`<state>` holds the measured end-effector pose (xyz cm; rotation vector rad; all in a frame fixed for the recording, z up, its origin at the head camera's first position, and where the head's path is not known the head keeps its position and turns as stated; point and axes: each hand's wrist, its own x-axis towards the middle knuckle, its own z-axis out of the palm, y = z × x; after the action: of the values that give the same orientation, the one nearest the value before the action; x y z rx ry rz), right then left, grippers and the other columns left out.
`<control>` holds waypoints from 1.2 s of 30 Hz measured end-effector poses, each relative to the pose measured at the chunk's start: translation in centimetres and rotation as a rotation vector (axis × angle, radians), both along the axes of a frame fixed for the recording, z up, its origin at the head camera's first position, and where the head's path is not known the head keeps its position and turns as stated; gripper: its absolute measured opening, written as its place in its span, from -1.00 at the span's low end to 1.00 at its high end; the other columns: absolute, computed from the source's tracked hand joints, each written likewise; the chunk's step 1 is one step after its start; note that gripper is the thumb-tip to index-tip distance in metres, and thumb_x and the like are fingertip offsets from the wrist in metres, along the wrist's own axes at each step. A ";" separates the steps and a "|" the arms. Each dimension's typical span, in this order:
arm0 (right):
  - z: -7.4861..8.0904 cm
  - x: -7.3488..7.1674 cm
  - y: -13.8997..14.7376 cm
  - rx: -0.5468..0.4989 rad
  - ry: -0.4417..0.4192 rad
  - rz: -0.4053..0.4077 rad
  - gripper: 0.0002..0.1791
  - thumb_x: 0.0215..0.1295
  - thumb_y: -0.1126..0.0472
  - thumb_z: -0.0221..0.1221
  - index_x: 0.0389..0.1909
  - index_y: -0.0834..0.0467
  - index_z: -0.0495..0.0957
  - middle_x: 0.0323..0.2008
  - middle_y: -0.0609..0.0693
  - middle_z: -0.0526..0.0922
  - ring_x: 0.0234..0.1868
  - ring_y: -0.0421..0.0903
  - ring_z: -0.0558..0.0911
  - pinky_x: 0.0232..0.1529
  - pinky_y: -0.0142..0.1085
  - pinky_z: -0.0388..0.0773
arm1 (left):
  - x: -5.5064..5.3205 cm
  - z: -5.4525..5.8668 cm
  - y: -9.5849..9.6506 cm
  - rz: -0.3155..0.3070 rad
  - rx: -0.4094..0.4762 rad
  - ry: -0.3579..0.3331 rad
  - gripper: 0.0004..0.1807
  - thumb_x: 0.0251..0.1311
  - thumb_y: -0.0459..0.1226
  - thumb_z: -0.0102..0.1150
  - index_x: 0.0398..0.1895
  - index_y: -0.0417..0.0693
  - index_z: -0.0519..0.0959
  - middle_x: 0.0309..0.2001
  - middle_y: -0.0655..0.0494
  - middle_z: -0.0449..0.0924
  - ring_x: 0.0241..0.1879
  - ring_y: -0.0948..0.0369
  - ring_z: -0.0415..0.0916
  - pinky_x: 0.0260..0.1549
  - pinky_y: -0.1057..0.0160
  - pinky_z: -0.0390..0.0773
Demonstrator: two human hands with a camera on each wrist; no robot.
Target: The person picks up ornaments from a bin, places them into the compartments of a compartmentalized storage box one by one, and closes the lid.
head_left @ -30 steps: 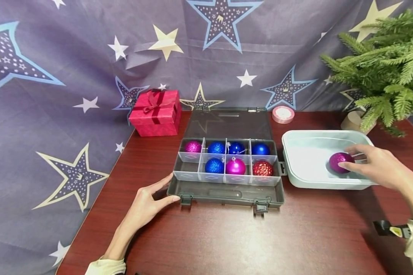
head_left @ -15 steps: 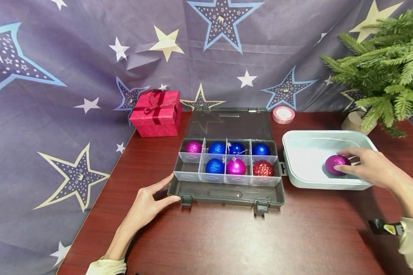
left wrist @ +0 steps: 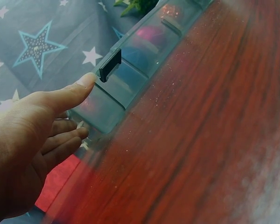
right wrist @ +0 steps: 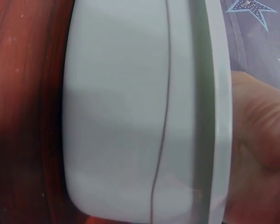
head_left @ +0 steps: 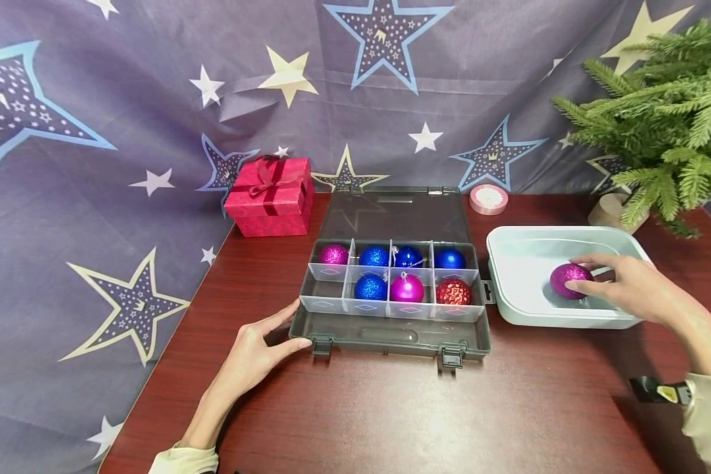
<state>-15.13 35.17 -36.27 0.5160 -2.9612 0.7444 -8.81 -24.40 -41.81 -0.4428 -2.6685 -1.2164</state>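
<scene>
A purple glitter Christmas ball (head_left: 571,281) is pinched between the thumb and fingers of my right hand (head_left: 640,289), low inside the pale plastic tub (head_left: 512,309). In the right wrist view the tub wall (right wrist: 116,112) hides the ball and most of the hand. My left hand (head_left: 251,352) touches the front left corner of a compartment case (head_left: 391,339), thumb and fingers spread around it. The case's lid is raised at the back. Blue, pink and red balls fill most of its compartments, including a red textured ball (head_left: 453,291); the front left one holds no ball.
A red gift box (head_left: 269,197) stands at the back left. Behind the tub are a ribbon roll (head_left: 488,199) and an artificial fir tree (head_left: 663,118) on a wooden base. A star-printed cloth (head_left: 172,131) hangs along the back.
My right hand has shifted left within the tub, bringing the purple ball with it. My left hand keeps its place at the case corner.
</scene>
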 end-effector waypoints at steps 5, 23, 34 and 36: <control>0.5 0.0 -0.6 -0.079 0.020 0.014 -0.57 0.26 0.28 0.42 0.13 0.31 0.65 -0.11 0.28 0.72 -0.30 -0.49 0.57 -0.31 -0.64 0.41 | 0.0 0.0 0.0 -0.002 0.003 0.000 -0.21 0.03 -0.07 0.64 0.40 0.19 0.56 0.18 0.17 0.66 0.13 0.21 0.62 0.13 0.50 0.42; 2.4 -0.8 -4.3 -0.117 0.108 0.070 -0.54 0.25 0.24 0.45 0.18 0.16 0.67 -0.05 0.14 0.76 -0.19 -0.48 0.61 -0.25 -0.63 0.44 | 0.0 -0.1 -0.1 -0.004 -0.003 0.006 -0.22 0.03 -0.06 0.63 0.40 0.18 0.57 0.20 0.18 0.65 0.16 0.20 0.60 0.15 0.49 0.42; 4.0 -1.4 -6.9 -0.146 0.048 0.053 -0.55 0.31 0.16 0.42 0.21 0.12 0.66 -0.04 0.14 0.74 -0.19 -0.43 0.61 -0.21 -0.57 0.44 | 0.0 0.0 0.0 -0.003 -0.008 0.001 -0.22 0.03 -0.06 0.63 0.40 0.20 0.57 0.18 0.18 0.66 0.15 0.21 0.60 0.14 0.48 0.43; 4.3 -1.5 -7.3 -0.153 0.045 0.045 -0.54 0.30 0.15 0.42 0.21 0.09 0.67 -0.02 0.11 0.74 -0.17 -0.37 0.63 -0.20 -0.55 0.45 | 0.0 0.0 -0.1 -0.004 -0.007 0.004 -0.22 0.03 -0.06 0.63 0.40 0.20 0.57 0.18 0.19 0.66 0.15 0.21 0.60 0.14 0.48 0.43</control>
<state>-16.66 27.88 -31.98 0.5823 -2.8301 0.9409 -8.81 -24.46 -41.84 -0.4512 -2.6714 -1.2059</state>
